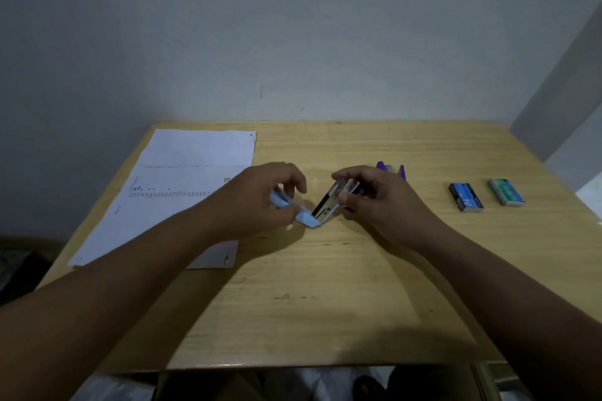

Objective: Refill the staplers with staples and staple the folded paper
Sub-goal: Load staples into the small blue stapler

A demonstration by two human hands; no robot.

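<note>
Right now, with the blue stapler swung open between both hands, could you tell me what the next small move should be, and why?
Probably the right hand should let go and reach for the dark blue staple box on the table. The light blue stapler is hinged open, its metal magazine tilted up, while the left hand steadies its other half. Whether staples are loaded is unclear.

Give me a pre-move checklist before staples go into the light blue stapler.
1. Light blue stapler hinged open: ok.
2. Left hand holds its plastic half, right hand its metal magazine: ok.
3. Magazine channel empty: cannot tell.
4. Staple strip in hand: cannot tell.
5. Staple boxes within reach, dark blue box and green box to the right: ok.
6. Boxes opened: cannot tell.
</note>
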